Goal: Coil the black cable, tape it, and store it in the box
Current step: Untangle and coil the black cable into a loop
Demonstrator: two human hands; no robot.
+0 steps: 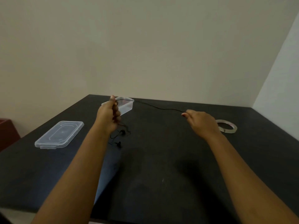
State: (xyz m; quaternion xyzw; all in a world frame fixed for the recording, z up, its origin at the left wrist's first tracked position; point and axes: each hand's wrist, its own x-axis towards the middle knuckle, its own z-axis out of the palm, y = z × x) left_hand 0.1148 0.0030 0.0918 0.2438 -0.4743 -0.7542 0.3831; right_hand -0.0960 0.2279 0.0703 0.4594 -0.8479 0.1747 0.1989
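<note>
A thin black cable (159, 107) stretches in the air between my two hands. My left hand (108, 116) is raised and shut on one part of it, and loose loops with small earbud ends (120, 137) hang down onto the table below that hand. My right hand (200, 122) pinches the cable further right. The clear plastic box (127, 106) stands open on the dark table (161, 167) just behind my left hand, partly hidden by it. A roll of clear tape (227, 126) lies flat to the right of my right hand.
The box's clear lid (59, 135) lies flat at the table's left side. A plain wall stands behind the table, and a reddish-brown object (7, 131) sits beyond the left edge.
</note>
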